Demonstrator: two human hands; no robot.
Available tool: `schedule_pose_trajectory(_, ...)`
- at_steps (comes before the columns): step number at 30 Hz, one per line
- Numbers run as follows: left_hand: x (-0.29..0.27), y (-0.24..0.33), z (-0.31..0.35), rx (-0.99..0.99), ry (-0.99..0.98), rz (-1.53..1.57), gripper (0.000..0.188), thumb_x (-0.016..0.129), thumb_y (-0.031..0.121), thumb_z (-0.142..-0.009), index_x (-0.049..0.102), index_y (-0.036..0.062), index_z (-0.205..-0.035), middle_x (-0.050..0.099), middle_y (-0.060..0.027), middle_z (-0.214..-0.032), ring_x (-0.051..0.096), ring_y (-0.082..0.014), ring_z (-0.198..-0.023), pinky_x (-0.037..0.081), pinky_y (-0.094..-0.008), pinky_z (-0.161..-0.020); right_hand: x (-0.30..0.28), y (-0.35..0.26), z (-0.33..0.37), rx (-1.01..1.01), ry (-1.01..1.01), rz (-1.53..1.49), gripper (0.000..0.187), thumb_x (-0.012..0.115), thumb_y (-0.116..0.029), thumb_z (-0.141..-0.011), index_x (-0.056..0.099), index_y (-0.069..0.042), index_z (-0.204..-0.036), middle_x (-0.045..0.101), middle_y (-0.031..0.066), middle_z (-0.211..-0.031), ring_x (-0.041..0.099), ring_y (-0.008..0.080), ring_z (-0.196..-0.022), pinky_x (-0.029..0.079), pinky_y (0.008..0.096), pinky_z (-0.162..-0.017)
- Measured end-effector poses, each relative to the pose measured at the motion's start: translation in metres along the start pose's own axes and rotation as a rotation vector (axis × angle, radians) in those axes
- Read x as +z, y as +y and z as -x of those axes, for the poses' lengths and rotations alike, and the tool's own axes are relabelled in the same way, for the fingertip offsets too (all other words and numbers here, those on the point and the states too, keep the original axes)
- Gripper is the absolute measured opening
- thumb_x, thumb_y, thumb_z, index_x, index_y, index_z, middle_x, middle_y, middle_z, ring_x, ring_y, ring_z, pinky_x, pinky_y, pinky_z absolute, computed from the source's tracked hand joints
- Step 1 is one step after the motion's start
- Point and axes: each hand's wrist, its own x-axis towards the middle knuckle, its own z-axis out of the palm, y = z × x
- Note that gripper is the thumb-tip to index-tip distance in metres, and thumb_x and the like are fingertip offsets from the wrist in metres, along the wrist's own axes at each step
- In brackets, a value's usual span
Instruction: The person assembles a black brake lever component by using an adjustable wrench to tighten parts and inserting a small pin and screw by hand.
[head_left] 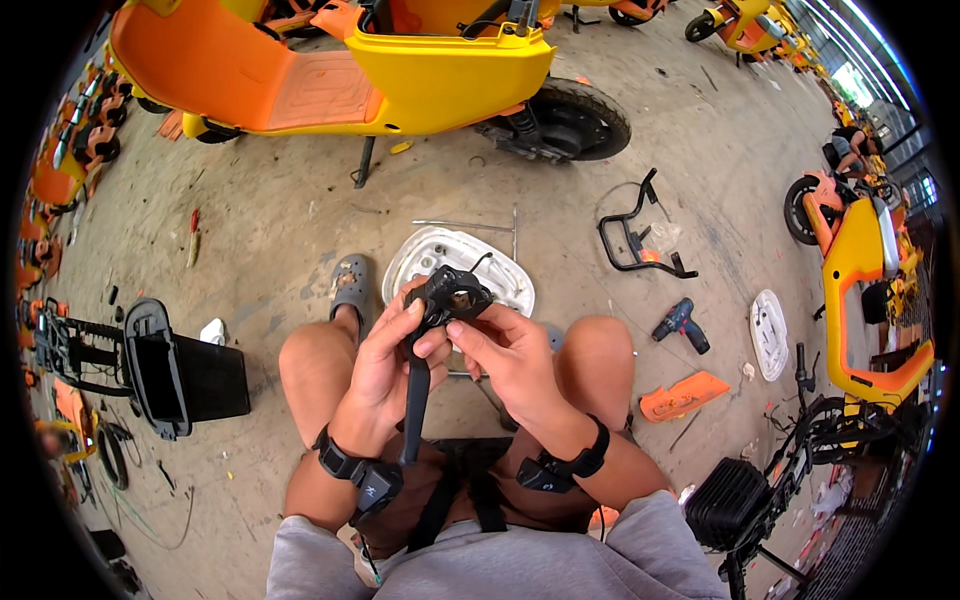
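Between my two hands, above my knees, is a black brake lever (416, 395) with its ring-shaped clamp end pointing away from me. Its long blade hangs down toward my lap. My left hand (380, 365) is closed round the lever's body, thumb on top. The fingers of my right hand (512, 362) pinch the near right side of the clamp, where the fingertips are partly hidden. A thin black rod sticks up from the clamp. Beyond the hands, a white oval plastic cover (396, 277) lies on the floor, partly hidden by them.
A yellow and orange scooter (440, 85) stands ahead. At right lie a black tubular frame (610, 240), a cordless drill (682, 325), an orange plastic piece (685, 396) and another white cover (769, 335). A black bin-shaped case (205, 380) lies left; a person (852, 145) sits far right.
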Motion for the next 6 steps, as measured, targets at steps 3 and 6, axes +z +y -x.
schedule_pose_trajectory(3,0.0002,-0.0001,-0.0023,-0.028,-0.012,0.018,0.028,0.053,0.025,-0.097,0.051,0.0228,-0.125,0.048,0.0000,-0.068,0.037,-0.0066,-0.051,0.029,-0.0184,-0.040,-0.0048,0.0035,-0.0011,-0.026,-0.014,0.023,0.018,0.070,-0.014,-0.088,0.066,0.000,-0.099,0.059,-0.0032,-0.070,0.049,0.0027,-0.060,0.036,0.0180,-0.053)
schedule_pose_trajectory(6,0.0044,-0.0008,-0.0039,-0.050,0.016,0.038,0.029,0.054,0.026,-0.097,0.050,0.0224,-0.126,0.047,0.0000,-0.068,0.039,-0.0074,-0.051,0.030,-0.0193,-0.040,-0.0033,0.0053,-0.0015,-0.069,0.005,-0.005,0.020,0.070,-0.016,-0.088,0.066,0.000,-0.099,0.060,-0.0029,-0.071,0.049,0.0025,-0.060,0.037,0.0183,-0.053)
